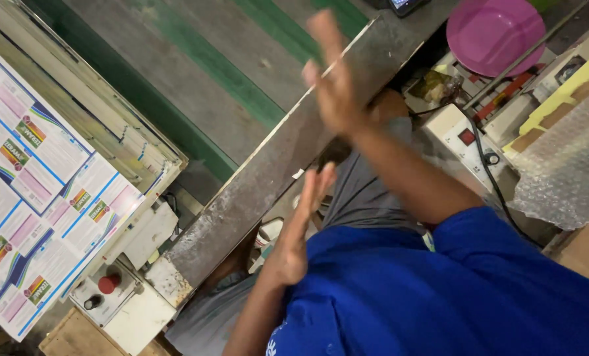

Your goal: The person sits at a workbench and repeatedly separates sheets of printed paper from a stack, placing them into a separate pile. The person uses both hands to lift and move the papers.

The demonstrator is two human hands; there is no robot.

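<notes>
A worn metal bench edge (268, 171) crosses the view; printed sheets (37, 198) lie stacked on the machine table (151, 232).

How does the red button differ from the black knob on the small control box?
The red button is red, while the black knob is dark. The button looks larger and domed; the knob looks smaller and flatter. The button sits nearer the printed sheets, the knob nearer the box's outer corner. Both are round and sit on the same pale control box.
</notes>
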